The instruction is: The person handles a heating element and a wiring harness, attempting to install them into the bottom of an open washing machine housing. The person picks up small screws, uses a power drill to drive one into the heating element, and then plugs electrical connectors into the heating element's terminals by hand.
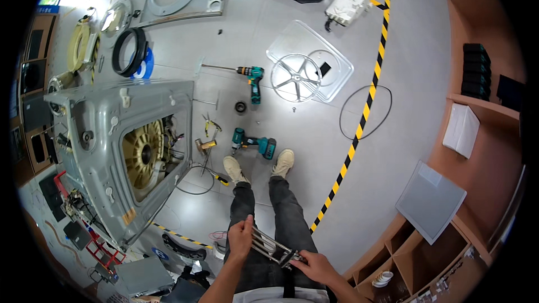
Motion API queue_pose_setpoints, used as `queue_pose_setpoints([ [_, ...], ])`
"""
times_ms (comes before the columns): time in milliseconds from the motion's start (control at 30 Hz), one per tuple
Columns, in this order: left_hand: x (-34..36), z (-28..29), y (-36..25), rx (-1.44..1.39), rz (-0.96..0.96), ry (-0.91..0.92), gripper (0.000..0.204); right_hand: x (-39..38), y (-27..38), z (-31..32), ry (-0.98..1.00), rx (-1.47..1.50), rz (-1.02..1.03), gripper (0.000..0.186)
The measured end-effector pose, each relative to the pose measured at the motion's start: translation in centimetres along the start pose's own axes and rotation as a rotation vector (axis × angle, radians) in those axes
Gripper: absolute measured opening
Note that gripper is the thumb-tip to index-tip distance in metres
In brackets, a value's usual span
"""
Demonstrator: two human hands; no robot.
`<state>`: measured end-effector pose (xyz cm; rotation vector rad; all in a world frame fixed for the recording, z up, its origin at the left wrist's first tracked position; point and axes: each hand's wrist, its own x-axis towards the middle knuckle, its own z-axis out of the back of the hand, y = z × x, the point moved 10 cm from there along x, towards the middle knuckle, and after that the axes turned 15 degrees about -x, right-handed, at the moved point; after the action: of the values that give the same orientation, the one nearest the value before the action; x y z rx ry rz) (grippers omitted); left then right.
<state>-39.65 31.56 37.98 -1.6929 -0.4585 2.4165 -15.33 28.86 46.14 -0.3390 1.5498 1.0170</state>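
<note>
In front of my thighs I hold a metal puller (268,243) with long parallel legs and a dark block at its right end. My left hand (240,237) is closed round the left ends of the legs, thumb upward. At the block end, my right hand (315,266) grips the tool with its fingers, partly hiding that end. To the left stands an opened grey washing machine cabinet (106,151), a ribbed yellowish tub (145,151) inside its opening. On the floor by my shoes lie a teal cordless impact driver (254,143), a hammer (206,145) and pliers (211,126).
Farther off lie a teal drill (252,78) with a long bit, a black ring part (240,106), a spoked pulley wheel (296,77) on a clear panel, and a thin black belt (341,118). Yellow-black tape (359,129) crosses the floor. Wooden shelves (483,163) line the right.
</note>
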Motion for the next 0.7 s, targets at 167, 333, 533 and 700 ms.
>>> queue_pose_setpoints([
  [167,-0.2,-0.4,-1.6,0.063,-0.027,-0.024,0.055,0.5,0.5,0.5,0.071,0.100,0.068,0.038],
  [333,-0.1,-0.8,-1.1,-0.018,0.044,-0.040,0.057,0.7,0.6,1.1,0.092,0.065,0.103,0.041],
  [533,0.3,-0.2,-1.2,0.097,0.005,-0.079,0.059,1.0,1.2,1.8,0.031,0.074,0.193,0.040],
  [700,0.8,-0.3,-1.0,0.081,0.051,-0.056,0.060,1.6,1.8,1.6,0.009,0.088,0.224,0.040],
])
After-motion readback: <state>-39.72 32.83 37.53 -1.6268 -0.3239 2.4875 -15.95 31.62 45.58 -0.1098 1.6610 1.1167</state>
